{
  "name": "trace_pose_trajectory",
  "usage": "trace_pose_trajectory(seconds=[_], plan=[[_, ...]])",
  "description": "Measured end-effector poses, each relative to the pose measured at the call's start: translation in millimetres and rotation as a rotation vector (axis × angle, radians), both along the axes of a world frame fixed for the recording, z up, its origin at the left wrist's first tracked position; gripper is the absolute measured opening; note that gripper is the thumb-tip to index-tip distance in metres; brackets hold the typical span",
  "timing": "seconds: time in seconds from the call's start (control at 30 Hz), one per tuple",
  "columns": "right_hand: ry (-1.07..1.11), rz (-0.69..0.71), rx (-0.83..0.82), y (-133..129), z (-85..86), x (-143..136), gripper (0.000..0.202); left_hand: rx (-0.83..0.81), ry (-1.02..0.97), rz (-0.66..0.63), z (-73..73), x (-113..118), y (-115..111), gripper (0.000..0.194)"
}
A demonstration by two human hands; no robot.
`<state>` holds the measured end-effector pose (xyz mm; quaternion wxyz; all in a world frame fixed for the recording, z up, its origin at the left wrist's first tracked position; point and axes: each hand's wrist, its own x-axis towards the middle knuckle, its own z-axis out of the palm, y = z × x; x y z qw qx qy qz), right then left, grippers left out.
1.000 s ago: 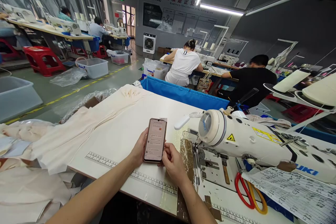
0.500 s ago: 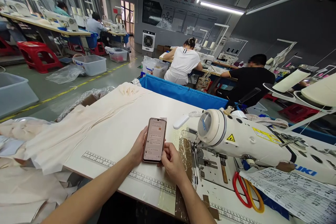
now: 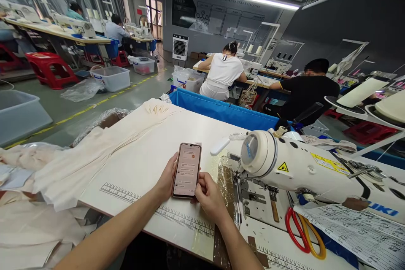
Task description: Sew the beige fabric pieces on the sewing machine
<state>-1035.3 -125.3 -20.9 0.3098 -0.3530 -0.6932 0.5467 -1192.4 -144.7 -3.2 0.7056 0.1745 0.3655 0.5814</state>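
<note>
A smartphone [image 3: 186,170] with a lit screen of text messages is held over the white sewing table [image 3: 139,164]. Its left edge lies in my left hand [image 3: 166,177], whose fingers go behind the phone and are partly hidden. At the lower right corner, my right hand [image 3: 207,194] grips the phone's edge with curled fingers, the thumb beside the screen. Just right of my hands stands a white sewing machine [image 3: 284,160]. Pale cream fabric pieces [image 3: 95,147] lie along the table's left side and hang over its edge.
Scissors [image 3: 305,232] with red and yellow handles lie by the machine, next to a written paper sheet [image 3: 357,228]. Behind the table hangs a blue cloth trough [image 3: 218,107]. Two people sit at machines beyond it. Thread cones [image 3: 362,92] stand at right; plastic bins [image 3: 112,78] are on the floor.
The view has shifted slightly, so the machine and scissors appear a little farther right. Both hands keep the phone in nearly the same place.
</note>
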Motion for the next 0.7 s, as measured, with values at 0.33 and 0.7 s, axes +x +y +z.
trace_pose_trajectory(seconds=[0.33, 0.7], plan=[[-0.018, 0.009, 0.033, 0.0, -4.4, -0.4, 0.012, 0.007, -0.009, -0.003, -1.2, -0.1, -0.6, 0.061], [-0.015, 0.024, 0.044, -0.8, -2.4, -0.3, 0.012, 0.026, 0.022, 0.017, 4.9, 2.2, -2.6, 0.055]])
